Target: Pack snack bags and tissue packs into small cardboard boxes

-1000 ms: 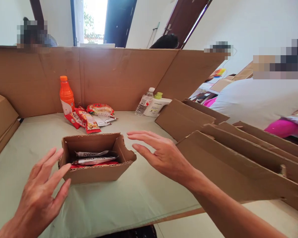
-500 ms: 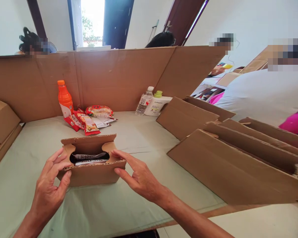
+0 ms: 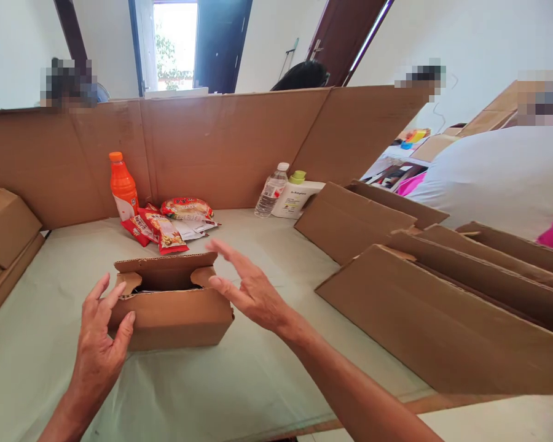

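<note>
A small cardboard box [image 3: 175, 319] stands on the pale green table cover. Its far flap is upright, its near flap leans inward, and a dark gap shows between them; the contents are mostly hidden. My left hand [image 3: 104, 328] rests at the box's left end, thumb along the front, fingers spread. At the right end, my right hand [image 3: 253, 291] hovers by the upper corner with its fingers apart; whether the thumb touches the cardboard I cannot tell. Behind the box lie red snack packets [image 3: 163, 230].
An orange bottle [image 3: 123, 187], a clear water bottle [image 3: 271, 191] and a white bottle with a green cap [image 3: 292, 197] stand by the cardboard wall [image 3: 225, 141]. Large open cartons [image 3: 442, 319] fill the right side. More cardboard [image 3: 9, 230] is at left. A person in white sits beyond, right.
The near flap has folded inward, covering much of the opening and the printed contents. My right hand has lifted its fingers off the box edge. My left hand stays at the left end.
</note>
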The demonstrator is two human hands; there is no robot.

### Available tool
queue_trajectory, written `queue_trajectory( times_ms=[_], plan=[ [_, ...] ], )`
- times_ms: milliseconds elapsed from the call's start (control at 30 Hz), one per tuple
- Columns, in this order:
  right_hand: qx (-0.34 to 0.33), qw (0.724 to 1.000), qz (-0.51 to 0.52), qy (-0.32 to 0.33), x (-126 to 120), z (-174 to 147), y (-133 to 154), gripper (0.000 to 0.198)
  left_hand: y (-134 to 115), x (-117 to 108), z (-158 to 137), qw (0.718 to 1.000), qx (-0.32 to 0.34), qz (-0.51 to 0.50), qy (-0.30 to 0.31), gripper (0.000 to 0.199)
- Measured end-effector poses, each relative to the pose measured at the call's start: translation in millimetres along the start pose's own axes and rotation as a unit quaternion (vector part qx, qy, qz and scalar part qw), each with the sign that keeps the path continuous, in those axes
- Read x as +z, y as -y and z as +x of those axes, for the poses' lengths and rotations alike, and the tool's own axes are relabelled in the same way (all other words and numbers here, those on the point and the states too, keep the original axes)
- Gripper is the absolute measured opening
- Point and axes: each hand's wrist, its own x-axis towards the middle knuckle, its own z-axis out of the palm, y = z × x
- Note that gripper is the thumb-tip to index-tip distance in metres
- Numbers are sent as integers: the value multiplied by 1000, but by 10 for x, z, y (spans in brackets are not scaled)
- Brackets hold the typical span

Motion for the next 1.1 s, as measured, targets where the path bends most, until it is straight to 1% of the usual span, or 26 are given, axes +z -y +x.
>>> queue_trajectory(
  times_ms=[67,133,200,267,333,433,467,533,600,667,767,833,867,900,967,1000,1100],
  plan=[
    [-11,999,12,42,87,-49,-47,40,57,5,-11,1000,-2,15,8,40],
    [-28,998,16,53,179,-162,-96,35,121,6,-11,999,4,17,44,37],
    [-29,998,23,41,245,-278,-138,36,172,3,11,995,2,10,98,36],
    [-21,999,35,32,282,-352,-165,38,199,-1,54,990,-13,1,142,37],
    [-8,999,47,23,304,-379,-174,37,212,2,107,987,-26,-8,159,38],
    [30,998,57,-1,349,-414,-173,33,225,27,153,985,-33,-20,170,37],
    [43,997,60,-6,373,-447,-172,34,227,39,151,984,-36,-25,173,38],
    [46,997,69,-7,434,-555,-178,37,224,59,128,982,-47,-35,182,39],
    [39,997,69,-12,500,-697,-206,45,208,64,101,978,-61,-47,192,42],
    [54,997,57,-21,551,-826,-257,53,186,41,98,972,-75,-63,213,44],
    [87,996,36,-2,561,-933,-349,54,149,-55,127,954,-87,-91,271,46],
    [89,996,26,20,521,-951,-400,54,115,-144,127,940,-86,-98,316,47],
    [87,995,23,29,494,-951,-420,55,94,-188,108,935,-83,-93,333,53],
    [85,995,22,39,466,-946,-437,55,72,-232,73,932,-78,-82,345,64],
    [79,995,28,58,430,-928,-464,54,34,-315,-46,933,-60,-49,352,82],
    [75,994,34,68,429,-912,-472,54,23,-357,-128,937,-47,-32,345,86],
    [66,991,64,94,524,-804,-458,53,58,-497,-422,955,-11,13,295,84]
  ],
)
